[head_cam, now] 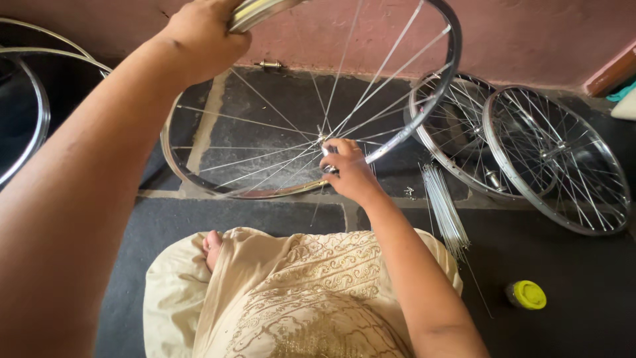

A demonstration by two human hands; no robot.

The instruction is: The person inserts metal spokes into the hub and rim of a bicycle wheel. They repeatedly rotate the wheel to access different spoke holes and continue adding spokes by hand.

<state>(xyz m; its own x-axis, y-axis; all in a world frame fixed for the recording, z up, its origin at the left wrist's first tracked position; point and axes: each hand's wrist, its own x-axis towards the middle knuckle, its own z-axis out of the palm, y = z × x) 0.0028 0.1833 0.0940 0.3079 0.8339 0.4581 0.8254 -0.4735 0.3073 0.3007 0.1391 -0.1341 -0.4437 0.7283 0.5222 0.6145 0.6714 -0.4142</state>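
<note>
A spoked bicycle wheel [424,113] stands tilted in front of me, its lower rim near the dark floor. My left hand [202,36] grips the wheel's rim at the top of the view. At the centre, my right hand [348,169] holds the hub [323,140], with fingers closed around it where the thin silver spokes meet. My lap, covered in cream patterned cloth [298,298], lies below the wheel.
Two finished spoked wheels [556,159] lean against the pink wall [530,40] at right. A bundle of loose spokes [444,205] lies on the floor beside my right arm. A small yellow-capped container [528,294] sits at lower right. More rims [30,126] stand at far left.
</note>
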